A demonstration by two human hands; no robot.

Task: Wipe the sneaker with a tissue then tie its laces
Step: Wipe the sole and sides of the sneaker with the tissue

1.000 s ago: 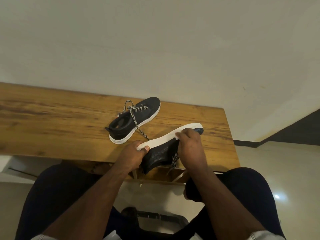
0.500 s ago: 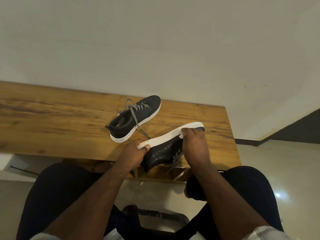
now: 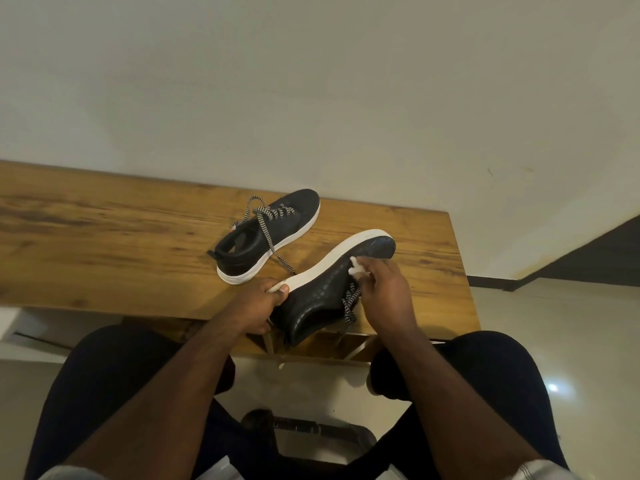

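Note:
I hold a black sneaker (image 3: 322, 292) with a white sole tipped on its side above the near edge of the wooden table (image 3: 104, 244). My left hand (image 3: 256, 306) grips its heel end, thumb on the white sole. My right hand (image 3: 384, 289) pinches a small white tissue (image 3: 356, 266) and presses it against the black upper near the toe. The sneaker's black-and-white laces (image 3: 350, 301) hang loose beside my right hand.
A second black sneaker (image 3: 268, 237) with untied striped laces stands on the table behind the held one. A pale wall runs behind the table. My knees in dark trousers sit below, over a glossy tiled floor (image 3: 571, 341).
My right hand has slid down from the white sole edge onto the black upper near the toe, and the tissue now shows at its fingertips. The sneaker has tilted a little.

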